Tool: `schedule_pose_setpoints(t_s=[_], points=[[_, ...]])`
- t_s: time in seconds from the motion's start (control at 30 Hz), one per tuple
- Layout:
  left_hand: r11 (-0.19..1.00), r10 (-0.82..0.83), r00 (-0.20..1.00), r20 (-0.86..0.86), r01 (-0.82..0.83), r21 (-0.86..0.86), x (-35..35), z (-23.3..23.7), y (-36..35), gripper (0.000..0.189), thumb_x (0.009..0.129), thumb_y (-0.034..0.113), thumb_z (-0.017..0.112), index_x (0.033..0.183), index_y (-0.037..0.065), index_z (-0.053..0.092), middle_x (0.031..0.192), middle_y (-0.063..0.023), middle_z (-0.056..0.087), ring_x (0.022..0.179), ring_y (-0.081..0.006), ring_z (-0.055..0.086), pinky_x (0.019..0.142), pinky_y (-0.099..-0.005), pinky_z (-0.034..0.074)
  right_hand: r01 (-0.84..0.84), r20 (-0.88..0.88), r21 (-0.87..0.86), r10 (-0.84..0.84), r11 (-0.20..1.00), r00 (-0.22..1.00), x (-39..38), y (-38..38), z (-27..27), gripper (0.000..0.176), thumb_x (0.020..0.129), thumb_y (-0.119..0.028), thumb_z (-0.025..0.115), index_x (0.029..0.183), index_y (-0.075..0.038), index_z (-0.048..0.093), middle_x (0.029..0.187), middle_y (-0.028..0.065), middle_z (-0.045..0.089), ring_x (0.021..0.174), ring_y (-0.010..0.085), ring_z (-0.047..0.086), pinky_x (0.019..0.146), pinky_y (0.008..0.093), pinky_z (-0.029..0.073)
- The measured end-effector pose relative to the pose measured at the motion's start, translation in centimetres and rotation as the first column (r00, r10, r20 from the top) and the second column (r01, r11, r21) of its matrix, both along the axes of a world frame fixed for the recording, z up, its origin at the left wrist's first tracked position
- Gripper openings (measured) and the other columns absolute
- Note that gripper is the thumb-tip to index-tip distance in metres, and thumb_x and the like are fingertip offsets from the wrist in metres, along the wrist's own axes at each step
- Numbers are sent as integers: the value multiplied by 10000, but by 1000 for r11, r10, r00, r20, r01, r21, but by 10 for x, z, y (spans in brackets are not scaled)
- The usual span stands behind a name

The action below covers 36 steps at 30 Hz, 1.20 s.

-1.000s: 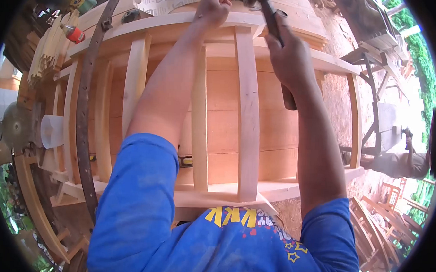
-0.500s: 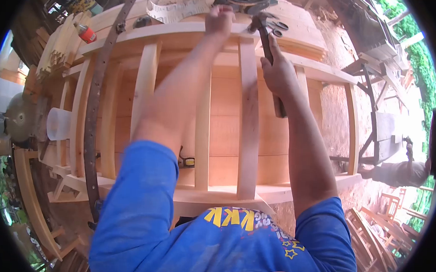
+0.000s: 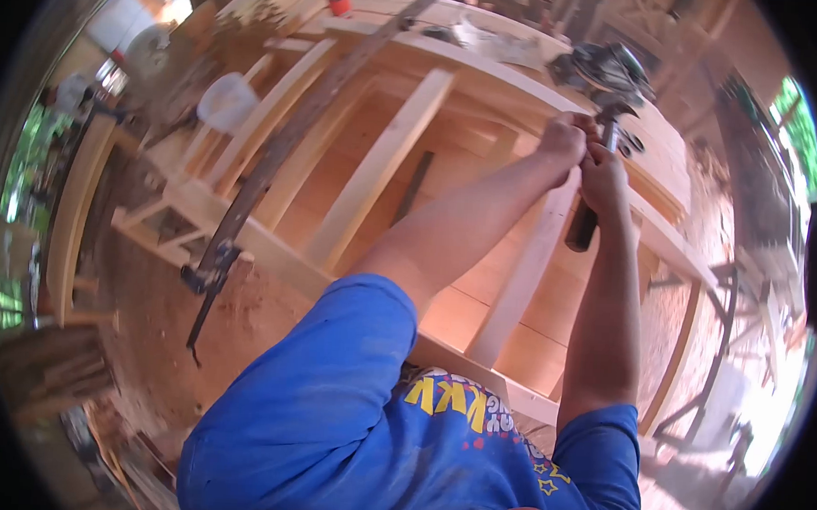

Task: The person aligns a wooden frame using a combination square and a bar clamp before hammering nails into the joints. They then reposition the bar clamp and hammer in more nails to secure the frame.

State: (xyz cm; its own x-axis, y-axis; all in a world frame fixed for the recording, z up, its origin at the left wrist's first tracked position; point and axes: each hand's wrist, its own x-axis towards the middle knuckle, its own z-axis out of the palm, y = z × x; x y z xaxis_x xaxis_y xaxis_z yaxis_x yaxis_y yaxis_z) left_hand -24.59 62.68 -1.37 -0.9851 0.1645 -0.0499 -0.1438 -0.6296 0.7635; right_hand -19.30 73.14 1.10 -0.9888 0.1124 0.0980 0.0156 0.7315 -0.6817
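My right hand is wrapped round a hammer, whose metal head points up and away from me and whose dark grip hangs below the hand. Close against it, my left hand is closed, fingertips pinched together; what they hold, if anything, is too small to make out. Both hands are over the far rail of a wooden frame, near the top end of a pale crosspiece. Other slats of the frame run parallel to it on the left.
A long metal bar clamp lies across the frame. Behind it are a red-labelled bottle, crumpled paper, a dark power tool and scissors. A white container stands at the left.
The view has turned and shifted left. My left hand has come over beside my right hand, which still holds the hammer. The person at the right edge is no longer visible.
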Motion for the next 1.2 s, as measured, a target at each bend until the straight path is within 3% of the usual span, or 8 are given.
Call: schedule_pose_setpoints(t_s=[0.2,0.27,0.43,0.53,0.6,0.73,0.9,1.2], points=[[926,42,993,-114,-82,-370,16,16,-32,266,972,-20,519,1230,-22,584,1132,-139,662,1005,-228,691,891,-343,583,26,-26,269,-20,963,999,-10,-1,-8,368,950,-444,699,1153,-138,732,1023,206,757,1020,401,721,895,488,542],[853,14,991,-136,-83,-515,19,17,-42,295,965,-7,560,1259,-22,580,1164,-147,667,1066,-246,688,929,-356,577,-27,-171,263,74,964,982,-16,2,-23,355,926,-369,702,1086,-56,745,780,149,685,710,251,683,682,433,542],[867,147,976,-161,-206,-454,0,-29,-21,292,918,127,695,1187,15,680,1099,-168,726,1012,-239,714,891,-370,577,93,38,-113,-89,989,995,-5,-27,-12,231,1022,-228,595,1015,-43,732,713,37,632,534,137,572,494,310,492],[946,-117,970,214,174,-274,14,-10,-42,187,889,145,735,1027,19,737,919,-136,735,838,-225,726,783,-375,590,106,-12,-206,-111,973,994,-4,-21,-20,211,1041,-181,553,989,-46,706,714,23,603,513,130,540,485,305,485],[934,-102,974,204,165,-318,11,-5,-42,147,929,157,722,982,22,746,875,-111,736,787,-195,713,727,-372,591,108,-14,-123,-111,986,994,-10,-15,-26,212,1046,-157,533,967,-53,699,718,18,591,522,120,540,477,305,479],[847,49,991,-125,-107,-521,-4,6,-57,158,957,192,704,988,49,762,789,-77,734,716,-171,712,685,-351,578,228,50,-164,-222,960,974,6,-46,1,181,974,-151,658,1128,-70,709,832,79,680,583,153,628,512,335,522],[603,208,758,-618,-596,-530,-84,-18,-131,125,955,154,684,1015,50,721,832,-88,758,758,-180,742,664,-339,577,254,-45,-34,-255,967,966,4,-39,-36,329,917,-95,674,1245,-127,672,872,141,667,708,252,679,658,419,558],[607,538,800,-266,-587,-536,-100,-20,-251,117,1053,165,606,1053,56,647,862,-69,750,723,-152,722,610,-326,575,263,-226,99,-236,960,945,2,-59,-31,531,869,-41,561,1389,-147,568,1023,230,707,950,395,699,890,500,534]])
